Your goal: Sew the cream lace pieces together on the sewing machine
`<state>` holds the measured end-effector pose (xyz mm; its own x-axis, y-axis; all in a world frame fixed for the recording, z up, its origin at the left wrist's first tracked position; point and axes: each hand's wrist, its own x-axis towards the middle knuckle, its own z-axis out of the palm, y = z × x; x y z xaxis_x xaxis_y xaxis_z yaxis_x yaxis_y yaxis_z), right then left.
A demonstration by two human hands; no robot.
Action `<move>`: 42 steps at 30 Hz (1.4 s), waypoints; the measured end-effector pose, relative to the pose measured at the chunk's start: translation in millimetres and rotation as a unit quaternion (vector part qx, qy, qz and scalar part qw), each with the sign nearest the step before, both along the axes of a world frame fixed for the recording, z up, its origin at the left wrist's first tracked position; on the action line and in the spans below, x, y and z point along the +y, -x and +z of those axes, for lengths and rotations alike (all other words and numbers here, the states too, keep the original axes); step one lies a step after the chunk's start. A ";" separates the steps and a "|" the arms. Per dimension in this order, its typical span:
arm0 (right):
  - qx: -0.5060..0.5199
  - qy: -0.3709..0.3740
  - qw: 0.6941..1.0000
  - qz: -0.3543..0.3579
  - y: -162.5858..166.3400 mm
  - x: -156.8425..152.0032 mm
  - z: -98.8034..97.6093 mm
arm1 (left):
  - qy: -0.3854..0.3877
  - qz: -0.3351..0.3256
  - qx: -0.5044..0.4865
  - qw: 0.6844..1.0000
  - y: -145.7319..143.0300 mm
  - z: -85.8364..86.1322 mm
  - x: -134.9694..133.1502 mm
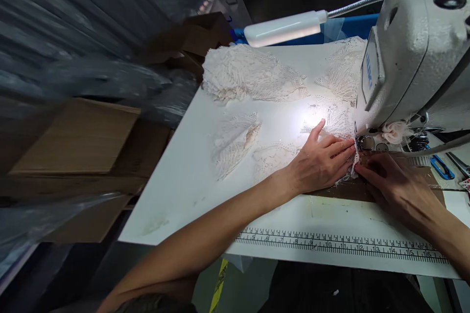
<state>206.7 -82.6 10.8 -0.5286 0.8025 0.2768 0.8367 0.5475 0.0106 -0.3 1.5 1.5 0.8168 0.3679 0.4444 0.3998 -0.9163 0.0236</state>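
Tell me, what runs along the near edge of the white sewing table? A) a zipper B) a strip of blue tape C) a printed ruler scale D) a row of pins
C: a printed ruler scale with numbered marks runs along the near edge of the white table, in front of both hands.

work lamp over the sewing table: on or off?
On. The lamp tube looks lit, and a bright glare patch falls on the table and lace beside the left hand.
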 end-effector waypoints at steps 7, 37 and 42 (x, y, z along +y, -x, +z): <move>0.012 0.004 1.000 0.007 -1.1 0.0 1.7 | 0.015 0.003 -0.014 1.000 -0.9 -2.4 -0.1; 0.027 0.034 0.999 -0.023 -11.5 4.5 -2.7 | -0.072 0.012 0.003 0.997 -1.1 -2.7 -3.7; 0.048 0.053 0.997 -0.029 -11.0 3.3 -2.7 | -0.048 0.005 0.018 0.999 0.1 0.4 -2.1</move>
<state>217.7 -79.3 8.1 -0.4559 0.8583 0.2358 0.8610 0.4923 -0.1274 -0.4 -0.6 1.9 0.8291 0.3343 0.4481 0.4088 -0.9093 -0.0780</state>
